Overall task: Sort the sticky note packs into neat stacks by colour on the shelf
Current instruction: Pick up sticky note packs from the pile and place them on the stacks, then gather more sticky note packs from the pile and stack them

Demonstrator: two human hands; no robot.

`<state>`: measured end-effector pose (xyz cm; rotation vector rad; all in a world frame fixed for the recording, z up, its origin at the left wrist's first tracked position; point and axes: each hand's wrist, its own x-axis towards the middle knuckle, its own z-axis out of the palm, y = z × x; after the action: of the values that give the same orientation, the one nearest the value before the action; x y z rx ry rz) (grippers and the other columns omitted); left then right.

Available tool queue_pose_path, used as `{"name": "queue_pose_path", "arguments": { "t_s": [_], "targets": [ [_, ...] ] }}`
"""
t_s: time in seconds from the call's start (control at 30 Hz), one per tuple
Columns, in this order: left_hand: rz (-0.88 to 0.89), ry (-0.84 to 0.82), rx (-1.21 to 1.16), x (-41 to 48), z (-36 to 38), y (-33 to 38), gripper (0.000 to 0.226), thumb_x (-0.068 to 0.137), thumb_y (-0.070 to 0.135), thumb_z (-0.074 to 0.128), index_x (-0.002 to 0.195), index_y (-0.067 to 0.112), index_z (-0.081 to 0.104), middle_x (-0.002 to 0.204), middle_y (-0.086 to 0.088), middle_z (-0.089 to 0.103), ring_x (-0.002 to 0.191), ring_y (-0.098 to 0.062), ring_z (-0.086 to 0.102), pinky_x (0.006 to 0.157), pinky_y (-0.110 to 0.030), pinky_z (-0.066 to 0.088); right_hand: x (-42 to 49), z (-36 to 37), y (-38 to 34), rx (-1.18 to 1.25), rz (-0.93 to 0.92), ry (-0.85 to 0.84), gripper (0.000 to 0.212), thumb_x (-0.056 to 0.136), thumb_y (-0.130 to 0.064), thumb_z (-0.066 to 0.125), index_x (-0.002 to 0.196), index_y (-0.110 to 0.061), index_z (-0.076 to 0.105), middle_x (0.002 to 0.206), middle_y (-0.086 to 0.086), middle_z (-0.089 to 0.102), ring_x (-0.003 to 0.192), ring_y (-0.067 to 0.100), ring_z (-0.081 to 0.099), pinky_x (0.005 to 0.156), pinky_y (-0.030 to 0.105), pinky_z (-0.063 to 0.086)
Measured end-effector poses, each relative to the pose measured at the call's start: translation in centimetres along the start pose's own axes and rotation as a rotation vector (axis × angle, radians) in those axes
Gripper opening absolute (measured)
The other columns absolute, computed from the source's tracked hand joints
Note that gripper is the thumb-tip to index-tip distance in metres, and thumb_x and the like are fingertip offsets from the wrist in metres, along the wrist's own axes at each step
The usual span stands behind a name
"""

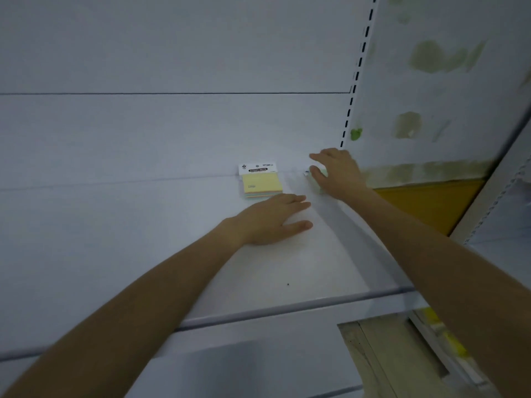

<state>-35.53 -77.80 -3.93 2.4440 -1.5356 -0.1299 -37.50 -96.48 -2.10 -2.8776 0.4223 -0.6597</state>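
Observation:
A sticky note pack (261,180) with a yellow top sheet, pastel layers below and a white header card lies flat at the back of the white shelf (143,239). My left hand (273,221) rests palm down on the shelf just in front of that pack, fingers apart, holding nothing. My right hand (336,173) is at the back right corner, fingers closed over a pale green pack (321,179) that is mostly hidden beneath it.
A clear plastic divider (339,214) runs front to back between my hands. A clear strip (287,307) lines the shelf's front edge. A slotted upright (356,79) and a stained side panel (431,81) bound the right. A lower shelf with yellow items (448,337) shows bottom right.

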Motion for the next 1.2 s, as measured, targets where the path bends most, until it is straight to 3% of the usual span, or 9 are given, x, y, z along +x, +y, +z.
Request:
{"name": "queue_pose_path", "arguments": {
  "t_s": [0.2, 0.53, 0.73, 0.87, 1.0, 1.1, 1.2],
  "targets": [
    [-0.081, 0.124, 0.094, -8.0, -2.4, -5.4, 0.05, 0.095, 0.044, 0.035, 0.142, 0.027, 0.032, 0.154, 0.008, 0.029, 0.142, -0.009, 0.024, 0.114, -0.026, 0.022, 0.5, 1.8, -11.0, 0.005, -0.19, -0.063, 0.041, 0.095, -0.03, 0.042, 0.134, -0.019, 0.046, 0.144, 0.008, 0.043, 0.132, 0.029, 0.036, 0.107, 0.038, 0.029],
    [-0.589, 0.128, 0.259, -33.2, -8.2, -20.6, 0.052, 0.097, 0.046, 0.027, 0.145, 0.025, 0.026, 0.156, 0.002, 0.026, 0.143, -0.017, 0.024, 0.116, -0.032, 0.02, -3.7, 6.8, -37.3, 0.133, -0.417, -0.191, 0.045, 0.097, -0.034, 0.036, 0.139, -0.02, 0.037, 0.148, 0.008, 0.037, 0.136, 0.03, 0.031, 0.11, 0.04, 0.026],
    [-0.753, 0.232, 0.283, -45.9, -11.9, -27.1, 0.048, 0.098, 0.039, 0.03, 0.143, 0.022, 0.032, 0.152, -0.001, 0.033, 0.14, -0.02, 0.029, 0.111, -0.035, 0.026, -6.9, 9.5, -50.8, 0.248, -0.501, -0.218, 0.045, 0.096, -0.033, 0.038, 0.14, -0.02, 0.037, 0.147, 0.008, 0.039, 0.134, 0.031, 0.033, 0.11, 0.039, 0.027],
    [-0.828, 0.268, 0.283, -51.1, -14.2, -31.9, 0.047, 0.098, 0.036, 0.032, 0.141, 0.018, 0.035, 0.151, -0.006, 0.035, 0.139, -0.023, 0.03, 0.11, -0.038, 0.029, -6.8, 11.3, -56.8, 0.331, -0.468, -0.292, 0.047, 0.095, -0.036, 0.041, 0.14, -0.022, 0.037, 0.145, 0.01, 0.04, 0.134, 0.029, 0.034, 0.11, 0.039, 0.027],
    [-0.871, 0.325, 0.305, -54.3, -15.7, -36.2, 0.047, 0.097, 0.036, 0.035, 0.14, 0.019, 0.036, 0.15, -0.006, 0.036, 0.138, -0.024, 0.032, 0.11, -0.039, 0.03, -5.3, 13.2, -61.2, 0.339, -0.466, -0.456, 0.065, 0.084, -0.056, 0.05, 0.14, -0.027, 0.035, 0.144, 0.009, 0.041, 0.133, 0.027, 0.038, 0.109, 0.04, 0.031],
    [-0.89, 0.284, 0.272, -56.1, -16.2, -39.0, 0.055, 0.092, 0.045, 0.043, 0.141, 0.021, 0.035, 0.151, -0.005, 0.034, 0.138, -0.024, 0.031, 0.112, -0.04, 0.028, -4.3, 14.6, -63.7, 0.27, -0.495, -0.624, 0.082, 0.075, -0.064, 0.057, 0.143, -0.027, 0.028, 0.149, 0.004, 0.036, 0.137, 0.026, 0.033, 0.114, 0.039, 0.026],
    [-0.871, 0.202, 0.24, -57.0, -16.0, -41.1, 0.065, 0.086, 0.053, 0.05, 0.141, 0.022, 0.035, 0.149, -0.006, 0.035, 0.136, -0.025, 0.032, 0.113, -0.039, 0.028, -3.4, 15.3, -64.5, 0.211, -0.503, -0.681, 0.081, 0.076, -0.06, 0.059, 0.143, -0.028, 0.027, 0.151, 0.0, 0.034, 0.137, 0.024, 0.031, 0.114, 0.036, 0.023]
  ]
}}
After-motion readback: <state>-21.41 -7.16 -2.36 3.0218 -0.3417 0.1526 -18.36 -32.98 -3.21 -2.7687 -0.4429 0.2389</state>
